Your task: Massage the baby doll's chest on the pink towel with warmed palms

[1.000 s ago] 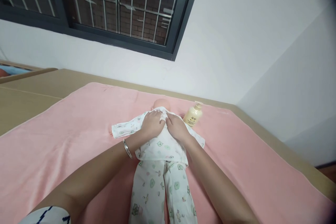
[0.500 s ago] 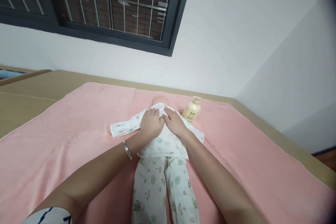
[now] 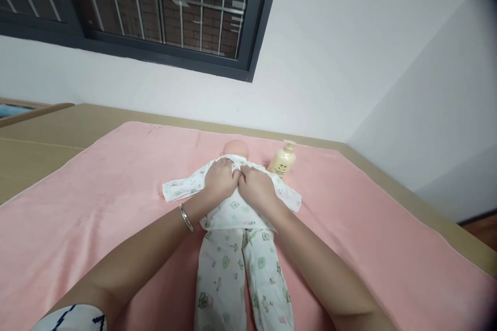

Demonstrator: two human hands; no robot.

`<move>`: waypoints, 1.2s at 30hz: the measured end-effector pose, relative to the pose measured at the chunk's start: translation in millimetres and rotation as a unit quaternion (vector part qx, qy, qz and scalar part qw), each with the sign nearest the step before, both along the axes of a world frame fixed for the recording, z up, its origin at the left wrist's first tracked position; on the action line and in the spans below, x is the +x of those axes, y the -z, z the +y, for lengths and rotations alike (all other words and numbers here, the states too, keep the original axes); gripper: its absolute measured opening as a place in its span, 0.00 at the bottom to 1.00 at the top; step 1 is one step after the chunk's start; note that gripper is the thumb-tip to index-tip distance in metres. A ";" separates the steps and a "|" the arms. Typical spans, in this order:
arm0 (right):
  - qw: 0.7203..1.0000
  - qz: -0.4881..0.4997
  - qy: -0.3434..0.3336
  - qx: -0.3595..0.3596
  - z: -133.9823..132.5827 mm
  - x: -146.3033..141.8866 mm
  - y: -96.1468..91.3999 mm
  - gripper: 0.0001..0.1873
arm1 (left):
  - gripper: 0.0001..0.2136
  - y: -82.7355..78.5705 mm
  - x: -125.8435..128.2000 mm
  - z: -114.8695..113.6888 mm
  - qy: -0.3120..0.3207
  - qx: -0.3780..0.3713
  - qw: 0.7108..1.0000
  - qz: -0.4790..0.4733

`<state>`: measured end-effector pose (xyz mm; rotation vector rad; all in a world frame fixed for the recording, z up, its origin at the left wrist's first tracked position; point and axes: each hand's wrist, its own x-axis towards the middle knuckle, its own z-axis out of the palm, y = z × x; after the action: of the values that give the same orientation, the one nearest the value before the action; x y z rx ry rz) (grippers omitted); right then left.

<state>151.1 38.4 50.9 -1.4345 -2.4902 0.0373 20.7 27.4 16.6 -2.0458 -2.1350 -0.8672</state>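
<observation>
A baby doll (image 3: 235,149) lies stretched out, its head at the far end and its arms spread to the sides. It wears a white printed top (image 3: 236,209) and matching trousers (image 3: 223,269). My left hand (image 3: 220,178), with a silver bangle at the wrist, is closed on the upper part of the top. Beside it my right hand (image 3: 256,183) has its fingers curled into the same cloth, the two thumbs close together. The fingertips are partly hidden in the fabric. Right of the doll's shoulder is a pale yellow pump bottle (image 3: 283,159).
Under the doll a pink blanket (image 3: 116,196) covers much of a wooden surface (image 3: 50,124). Behind stands a white wall (image 3: 310,62) with a dark-framed, barred window (image 3: 163,54). A raised wooden edge (image 3: 42,112) shows at far left.
My fingers, flatter on the doll's chest before, are now curled into the top, bunching it. The right hand shows this most. The collar has shifted slightly toward me; the view has moved a little.
</observation>
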 end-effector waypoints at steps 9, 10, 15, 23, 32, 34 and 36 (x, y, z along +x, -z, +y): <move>0.997 0.058 -0.043 -0.016 31.2 7.0 13.3 0.20 | 0.17 2.0 4.4 0.1 0.024 0.018 0.999 0.012; 0.998 0.048 -0.036 -0.013 24.7 5.3 10.8 0.18 | 0.17 0.8 2.2 1.7 0.022 0.005 1.000 0.001; 0.999 0.047 -0.021 -0.011 9.7 2.2 5.1 0.16 | 0.17 2.3 -1.5 5.5 0.012 -0.007 1.000 -0.022; 0.980 0.169 -0.083 -0.066 44.0 15.3 14.4 0.23 | 0.21 24.9 -1.5 7.8 0.011 0.059 0.994 -0.090; 0.987 0.130 -0.093 -0.026 21.9 2.4 17.2 0.26 | 0.21 32.0 -3.2 8.3 0.011 0.089 0.986 -0.141; 0.989 0.125 -0.080 -0.022 21.7 2.7 19.1 0.27 | 0.21 31.6 -2.7 8.4 0.006 0.077 0.988 -0.134; 0.988 0.141 -0.066 0.009 21.8 3.8 20.2 0.28 | 0.21 31.0 -2.4 8.1 0.006 0.072 0.989 -0.130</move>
<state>154.9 60.3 30.7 -1.1631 -2.3402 0.2264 18.3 35.5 -14.3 -1.9701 -2.1073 -1.3129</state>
